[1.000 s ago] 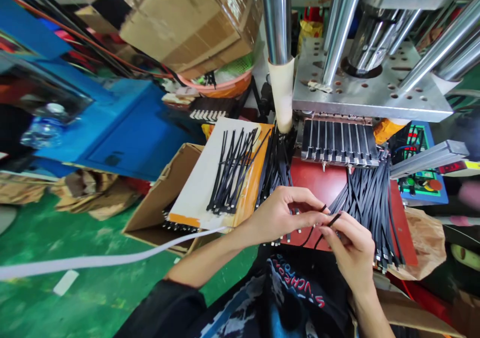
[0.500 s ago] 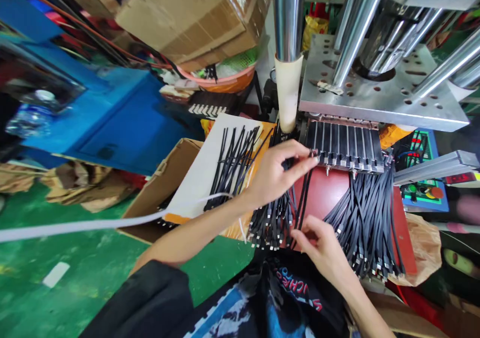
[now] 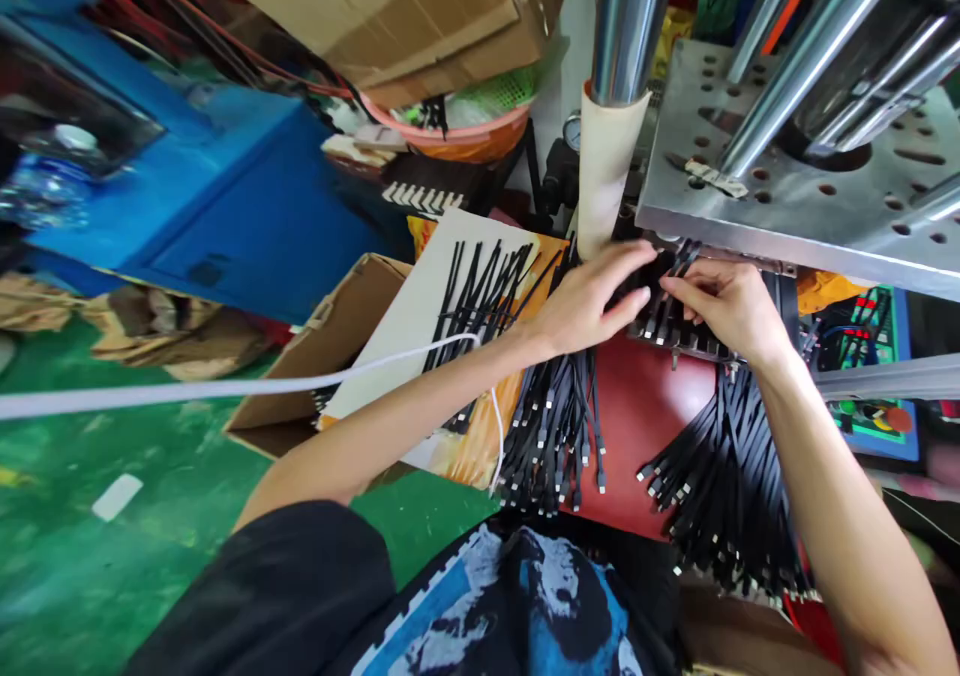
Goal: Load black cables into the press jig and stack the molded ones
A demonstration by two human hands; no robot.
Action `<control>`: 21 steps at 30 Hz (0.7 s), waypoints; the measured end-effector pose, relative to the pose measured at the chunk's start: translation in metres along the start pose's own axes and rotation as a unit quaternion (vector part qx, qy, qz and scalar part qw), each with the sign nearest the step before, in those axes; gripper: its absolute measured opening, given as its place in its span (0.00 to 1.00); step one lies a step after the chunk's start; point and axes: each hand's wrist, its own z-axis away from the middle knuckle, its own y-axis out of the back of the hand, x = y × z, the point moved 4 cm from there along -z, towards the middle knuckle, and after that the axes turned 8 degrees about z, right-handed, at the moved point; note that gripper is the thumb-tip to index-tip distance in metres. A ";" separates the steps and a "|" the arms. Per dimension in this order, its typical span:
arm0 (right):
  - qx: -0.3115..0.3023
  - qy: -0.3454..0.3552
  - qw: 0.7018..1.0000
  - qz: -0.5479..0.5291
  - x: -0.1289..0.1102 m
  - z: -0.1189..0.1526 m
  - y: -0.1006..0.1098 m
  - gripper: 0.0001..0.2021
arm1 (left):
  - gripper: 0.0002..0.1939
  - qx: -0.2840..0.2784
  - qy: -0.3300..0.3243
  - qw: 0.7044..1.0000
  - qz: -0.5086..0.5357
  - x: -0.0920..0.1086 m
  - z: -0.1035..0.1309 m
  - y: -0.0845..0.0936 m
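Note:
My right hand (image 3: pixel 724 301) is at the slotted metal fixture (image 3: pixel 694 341) under the press. Its thumb and fingers pinch dark flat cables (image 3: pixel 679 266), whose metal-tipped ends lie over the fixture's front part. Just to the left, my left hand (image 3: pixel 592 296) has thumb and fingers apart, with nothing seen between them. Below it hangs a bundle of black cables with silver plugs (image 3: pixel 551 436) on the red table (image 3: pixel 622 426). A second cable bundle (image 3: pixel 739 486) fans out beneath my right forearm. The fixture's slots are partly hidden by my right hand.
More black cables (image 3: pixel 480 286) lie on a white board (image 3: pixel 397 326) over an open carton (image 3: pixel 300 386). A white cord (image 3: pixel 225 386) crosses my left arm. The press plate (image 3: pixel 810 196), its steel columns and a white-sleeved post (image 3: pixel 607 176) stand close above. A control panel (image 3: pixel 877 376) is at right.
My right hand has risen from the table's front to the fixture, where it grips cables. My left hand has opened and released the cables it pinched. The view has shifted slightly.

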 end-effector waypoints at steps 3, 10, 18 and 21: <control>-0.006 0.007 0.999 0.033 0.008 -0.009 -0.004 0.24 | 0.21 -0.153 -0.079 0.983 -0.058 0.013 0.020 0.004; -0.019 -0.021 0.998 0.051 0.012 -0.012 -0.005 0.19 | 0.24 -0.199 -0.185 0.947 -0.174 0.012 0.025 0.002; 0.005 -0.018 1.000 -0.025 0.019 -0.007 -0.005 0.18 | 0.13 -0.162 -0.201 0.932 -0.255 0.024 0.024 -0.011; 0.015 -0.032 0.998 -0.048 0.023 -0.007 -0.004 0.19 | 0.12 -0.123 -0.169 0.940 -0.269 0.029 0.022 -0.015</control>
